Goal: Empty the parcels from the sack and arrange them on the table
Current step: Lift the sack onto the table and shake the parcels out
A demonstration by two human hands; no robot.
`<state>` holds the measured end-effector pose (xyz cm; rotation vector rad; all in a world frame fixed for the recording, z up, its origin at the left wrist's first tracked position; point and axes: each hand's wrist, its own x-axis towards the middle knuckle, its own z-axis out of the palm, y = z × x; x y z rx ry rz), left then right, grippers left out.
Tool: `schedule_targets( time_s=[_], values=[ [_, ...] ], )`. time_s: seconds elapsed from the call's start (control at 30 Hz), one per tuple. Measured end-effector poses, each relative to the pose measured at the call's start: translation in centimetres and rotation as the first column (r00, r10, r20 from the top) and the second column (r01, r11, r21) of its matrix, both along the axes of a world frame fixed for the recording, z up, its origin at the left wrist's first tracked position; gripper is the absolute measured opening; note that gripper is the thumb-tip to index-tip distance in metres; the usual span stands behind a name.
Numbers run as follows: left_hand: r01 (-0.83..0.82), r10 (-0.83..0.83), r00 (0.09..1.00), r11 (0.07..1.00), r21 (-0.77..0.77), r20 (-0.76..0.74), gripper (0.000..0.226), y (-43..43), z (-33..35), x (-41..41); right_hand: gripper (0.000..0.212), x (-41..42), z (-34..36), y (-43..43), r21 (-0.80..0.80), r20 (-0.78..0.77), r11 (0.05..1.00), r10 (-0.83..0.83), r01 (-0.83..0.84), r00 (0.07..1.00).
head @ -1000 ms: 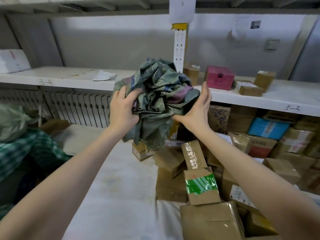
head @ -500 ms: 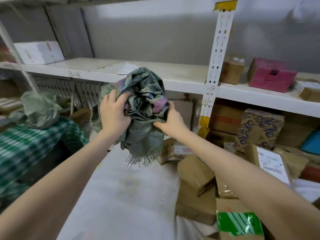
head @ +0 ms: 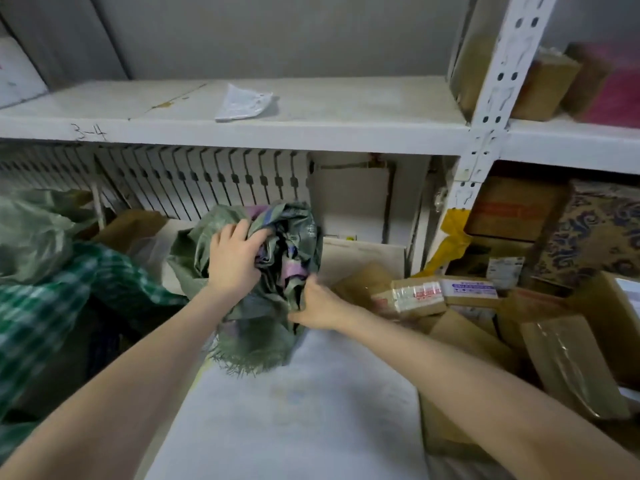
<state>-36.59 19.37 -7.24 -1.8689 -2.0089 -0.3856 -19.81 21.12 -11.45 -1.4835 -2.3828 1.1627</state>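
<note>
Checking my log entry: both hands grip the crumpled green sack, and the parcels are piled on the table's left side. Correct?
Not quite. The left hand and right hand do grip the sack, but the head view shows the parcels piled on the table's right side.

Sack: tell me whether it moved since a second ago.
Yes. The sack went down and left: from overlapping the white post above the shelf edge to below that edge, left of the post.

Woven plastic sack (head: 277, 244) in my hands, frayed hem; matt white table (head: 294, 410) below; taped cardboard parcels (head: 412, 296) right.
</note>
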Motion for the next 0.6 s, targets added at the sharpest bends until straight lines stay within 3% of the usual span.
schedule_targets(
  time_s=[0.2, 0.3, 0.37, 0.47, 0.53, 0.6],
  values=[
    [0.129, -0.127, 0.992, 0.984, -0.120, 0.018, 0.082, 2.2, -8.2, -1.4, 0.055, -0.9, -5.4, 1.3, -0.045, 0.268, 0.997, 0.069, -0.059, 0.961],
    [0.149, -0.132, 0.989, 0.853, -0.500, 0.070, 0.084, 1.2, -14.0, -0.1, 0.036, 0.2, -7.9, 2.1, -0.175, 0.455, 0.975, 0.206, -0.140, 0.866],
    [0.131, -0.133, 0.990, 0.773, -0.621, 0.043, 0.083, 0.4, -17.0, 0.8, 0.031, 0.9, -7.9, 2.6, -0.227, 0.490, 0.960, 0.258, -0.163, 0.833],
    [0.153, -0.157, 0.986, 0.770, -0.619, 0.048, 0.079, 1.1, -17.9, 1.1, 0.016, 0.9, -6.3, 3.8, -0.021, 0.470, 0.999, 0.048, -0.044, 0.881],
    [0.171, -0.177, 0.983, 0.750, -0.639, 0.056, 0.078, 1.9, -18.1, 0.6, 0.036, 0.1, -5.5, 4.3, 0.213, 0.448, 0.975, -0.153, 0.061, 0.881],
    [0.196, -0.195, 0.978, 0.739, -0.644, 0.073, 0.078, 1.9, -18.3, 0.3, 0.065, -0.7, -6.0, 4.6, 0.332, 0.371, 0.942, -0.180, 0.051, 0.911]
  ],
)
